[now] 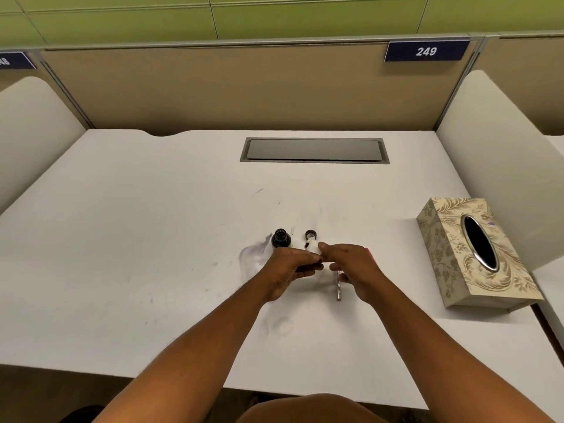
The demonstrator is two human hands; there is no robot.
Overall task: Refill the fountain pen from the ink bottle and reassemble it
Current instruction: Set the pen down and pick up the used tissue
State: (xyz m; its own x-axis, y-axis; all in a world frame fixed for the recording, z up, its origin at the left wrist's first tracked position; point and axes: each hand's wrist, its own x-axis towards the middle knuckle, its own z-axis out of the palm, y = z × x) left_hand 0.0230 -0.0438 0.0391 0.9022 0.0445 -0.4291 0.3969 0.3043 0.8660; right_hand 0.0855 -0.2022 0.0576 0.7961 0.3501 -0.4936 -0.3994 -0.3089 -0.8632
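An open dark ink bottle (281,238) stands on the white desk (152,239), its black cap (310,233) lying just to the right. My left hand (290,270) grips a dark pen section (308,267) between the fingers. My right hand (354,267) pinches a white tissue (312,247), stained with ink, against that pen part. A silver pen piece (338,288) lies on the desk below my right hand, partly hidden by it. A bit of pink (367,249) shows behind my right hand.
A patterned tissue box (448,254) sits at the right. A grey cable hatch (314,150) is set in the desk at the back. Ink smudges (253,251) mark the surface left of the bottle. Dividers stand on both sides.
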